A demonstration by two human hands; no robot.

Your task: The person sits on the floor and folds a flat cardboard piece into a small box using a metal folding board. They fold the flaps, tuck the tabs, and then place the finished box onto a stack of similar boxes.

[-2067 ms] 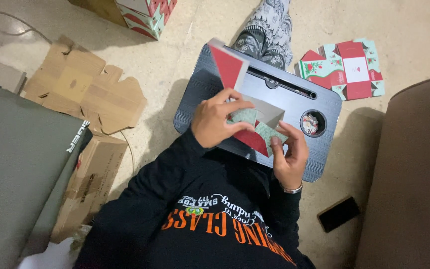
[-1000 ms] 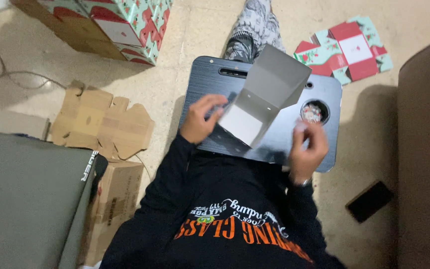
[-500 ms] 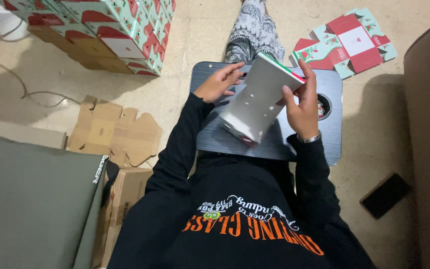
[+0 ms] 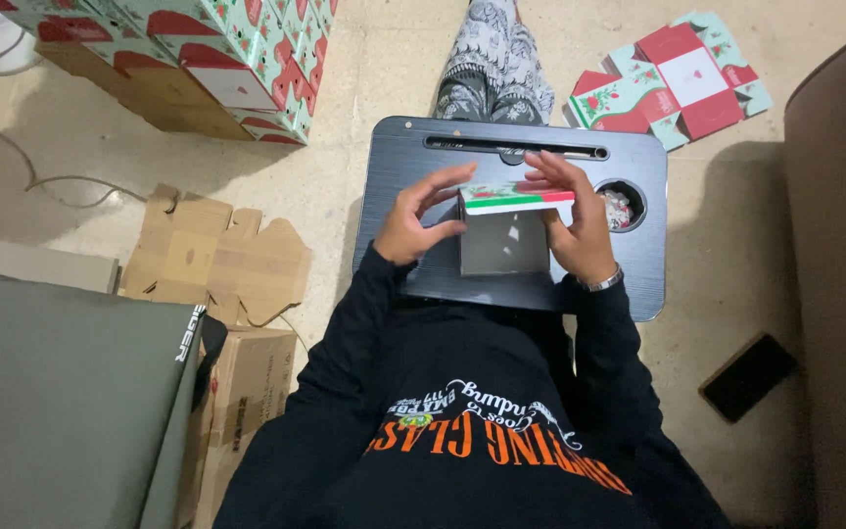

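A small printed cardboard box [image 4: 504, 235], red, green and white outside and grey inside, stands half-folded on a black lap tray [image 4: 394, 167]. My left hand [image 4: 418, 217] grips its left side, fingers curled over the top edge. My right hand [image 4: 572, 220], with a wristband, presses flat against its right side. Both hands hold the box above the tray's middle.
A round cup hole [image 4: 621, 204] in the tray holds small items. A flat unfolded printed box [image 4: 673, 78] lies on the floor far right. Stacked printed boxes [image 4: 203, 59] stand far left. Flattened brown cardboard [image 4: 212, 257], a grey cushion [image 4: 61, 402], a dark phone [image 4: 748, 376] and a brown sofa [image 4: 839, 264] surround me.
The flat box blank was lifted, turned and folded up; it now stands as a box shape between both hands. The camera view shifted to look further forward.
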